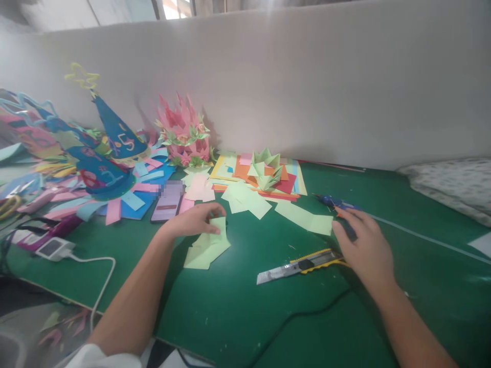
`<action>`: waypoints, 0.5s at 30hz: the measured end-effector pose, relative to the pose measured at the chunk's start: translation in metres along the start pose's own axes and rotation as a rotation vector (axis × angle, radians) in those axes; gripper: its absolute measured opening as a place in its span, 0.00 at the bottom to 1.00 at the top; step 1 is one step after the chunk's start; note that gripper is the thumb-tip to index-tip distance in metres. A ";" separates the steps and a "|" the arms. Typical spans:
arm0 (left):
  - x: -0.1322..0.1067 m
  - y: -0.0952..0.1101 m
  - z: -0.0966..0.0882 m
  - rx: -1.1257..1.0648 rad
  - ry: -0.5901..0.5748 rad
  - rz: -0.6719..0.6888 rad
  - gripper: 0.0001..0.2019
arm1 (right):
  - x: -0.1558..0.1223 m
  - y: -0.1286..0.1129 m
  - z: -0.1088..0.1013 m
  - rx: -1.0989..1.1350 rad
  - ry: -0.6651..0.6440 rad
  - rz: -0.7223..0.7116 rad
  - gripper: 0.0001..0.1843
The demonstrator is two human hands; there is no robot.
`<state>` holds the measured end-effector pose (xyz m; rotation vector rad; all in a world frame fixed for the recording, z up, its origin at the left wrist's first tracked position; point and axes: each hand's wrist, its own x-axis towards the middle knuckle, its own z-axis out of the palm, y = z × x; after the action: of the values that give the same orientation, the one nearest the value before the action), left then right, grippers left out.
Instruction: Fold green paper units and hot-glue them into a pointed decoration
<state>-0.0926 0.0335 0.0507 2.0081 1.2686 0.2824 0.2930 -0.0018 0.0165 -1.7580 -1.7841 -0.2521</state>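
Note:
My left hand (pixel 197 219) pinches a small light-green paper piece (pixel 219 225) between thumb and fingers. Under it, more light-green paper (pixel 203 253) lies on the green table. On the right, my right hand (pixel 366 248) reaches over a blue glue gun (pixel 326 200), thumb and forefinger apart around its dark handle; whether they touch it is hard to tell. A folded light-green strip (pixel 307 219) lies just left of that hand. Close below, a yellow utility knife (pixel 307 265) rests with its blade out, pointing left.
Green sheets (pixel 245 199) and a folded green paper ring (pixel 264 171) sit on coloured paper behind. A pink paper crown (pixel 187 135), blue cone hats (pixel 118 133) and a phone (pixel 168 202) are at left. A white charger (pixel 56 249) and a black cord (pixel 299 317) lie nearer.

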 end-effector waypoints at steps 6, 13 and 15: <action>-0.012 0.003 -0.002 0.202 -0.015 0.015 0.25 | -0.002 0.000 0.001 0.071 -0.117 0.095 0.19; -0.041 0.017 0.012 0.305 -0.052 0.023 0.37 | -0.002 -0.001 0.002 0.108 -0.162 0.115 0.20; -0.042 0.015 0.016 0.297 -0.063 -0.001 0.34 | -0.002 -0.002 0.001 0.124 -0.160 0.115 0.20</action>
<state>-0.0942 -0.0133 0.0575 2.2451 1.3338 0.0300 0.2906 -0.0036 0.0154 -1.8273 -1.7592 0.0465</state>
